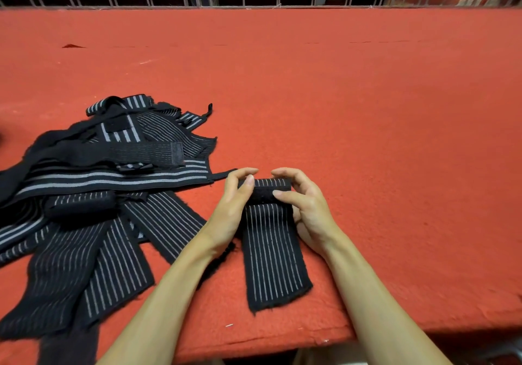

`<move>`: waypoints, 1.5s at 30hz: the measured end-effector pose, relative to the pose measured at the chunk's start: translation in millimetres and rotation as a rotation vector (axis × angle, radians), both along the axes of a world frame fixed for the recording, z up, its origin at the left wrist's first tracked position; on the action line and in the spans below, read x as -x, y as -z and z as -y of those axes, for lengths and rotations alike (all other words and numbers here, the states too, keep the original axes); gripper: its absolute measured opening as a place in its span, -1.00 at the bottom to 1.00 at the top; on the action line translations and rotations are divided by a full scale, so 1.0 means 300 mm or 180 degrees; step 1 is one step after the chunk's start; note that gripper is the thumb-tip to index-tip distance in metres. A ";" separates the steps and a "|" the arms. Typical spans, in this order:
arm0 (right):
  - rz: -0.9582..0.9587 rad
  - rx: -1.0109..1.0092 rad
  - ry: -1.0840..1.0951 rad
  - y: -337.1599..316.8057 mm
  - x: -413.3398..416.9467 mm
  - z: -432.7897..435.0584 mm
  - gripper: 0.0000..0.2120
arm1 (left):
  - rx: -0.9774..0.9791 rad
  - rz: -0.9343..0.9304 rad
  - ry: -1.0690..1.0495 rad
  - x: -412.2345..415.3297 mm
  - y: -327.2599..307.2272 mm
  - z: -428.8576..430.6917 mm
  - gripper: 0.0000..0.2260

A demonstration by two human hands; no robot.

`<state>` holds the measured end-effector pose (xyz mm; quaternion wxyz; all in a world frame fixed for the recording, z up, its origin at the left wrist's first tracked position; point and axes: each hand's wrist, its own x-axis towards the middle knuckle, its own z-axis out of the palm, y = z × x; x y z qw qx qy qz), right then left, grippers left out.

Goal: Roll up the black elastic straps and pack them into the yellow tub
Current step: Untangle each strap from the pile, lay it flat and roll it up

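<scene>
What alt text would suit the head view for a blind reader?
A person's left hand and right hand grip the rolled far end of a black elastic strap with thin white stripes on a red felt table. A loose pile of striped straps lies to its left.

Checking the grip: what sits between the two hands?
In the head view, the rolled end of the black strap sits between the left hand and the right hand; both pinch it.
</scene>
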<state>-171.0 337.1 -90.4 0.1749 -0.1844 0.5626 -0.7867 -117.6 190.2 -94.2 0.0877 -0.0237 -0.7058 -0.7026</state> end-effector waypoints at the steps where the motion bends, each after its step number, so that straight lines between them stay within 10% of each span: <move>1: -0.0045 0.0017 -0.0030 0.001 0.002 -0.001 -0.63 | -0.0036 0.0027 0.0004 0.003 0.003 -0.003 -0.68; 12: -0.0321 0.0325 -0.0175 0.006 0.009 -0.010 -0.42 | -0.0237 -0.0156 -0.0061 0.000 0.000 -0.005 -0.78; 27: 0.0031 -0.0018 0.0291 -0.008 -0.009 0.005 -0.84 | -0.0663 -0.0216 0.0179 -0.014 -0.016 0.013 -0.71; 41: -0.0552 0.0378 -0.0141 -0.005 -0.002 -0.023 -0.37 | -0.0171 -0.0156 -0.0151 0.007 0.007 0.008 -0.62; 45: -0.0527 0.0052 0.0187 0.004 -0.003 0.003 -0.51 | -0.0216 -0.0431 -0.0095 -0.006 0.003 0.011 -0.76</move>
